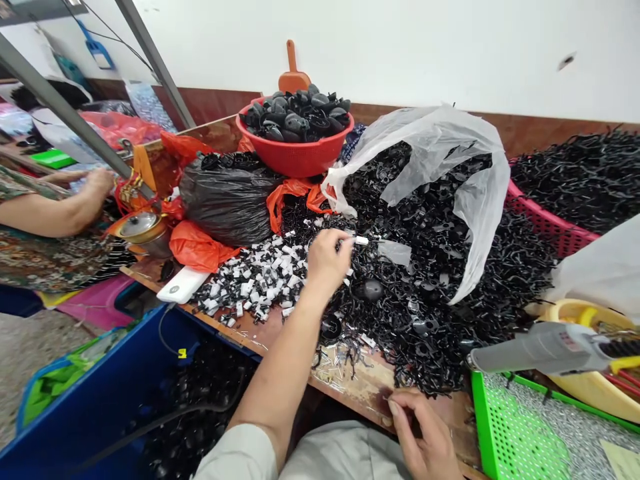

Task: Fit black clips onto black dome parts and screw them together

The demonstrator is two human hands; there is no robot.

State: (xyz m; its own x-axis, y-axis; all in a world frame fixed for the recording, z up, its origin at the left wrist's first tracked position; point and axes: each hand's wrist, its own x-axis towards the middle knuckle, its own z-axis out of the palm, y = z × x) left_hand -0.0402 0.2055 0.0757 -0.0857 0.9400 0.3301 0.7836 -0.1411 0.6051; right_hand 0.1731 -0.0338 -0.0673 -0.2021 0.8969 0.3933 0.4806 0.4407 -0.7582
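My left hand [327, 261] is stretched over the table between two heaps, its fingers pinched on a small white part [361, 241]. Left of it lies a pile of small white and black parts [260, 273]. To its right spreads a large heap of black plastic parts [425, 267]. My right hand [423, 427] is near the table's front edge, thumb and forefinger together by a thin, small piece that I cannot make out. Thin pins [333, 367] lie on the wood between my hands.
A red basket [300, 153] of black parts stands at the back, beside a black bag [225, 200]. At right are a green tray [520, 427] and a grey tool [530, 350]. A blue bin [100, 400] sits front left; another person's arm [55, 210] is far left.
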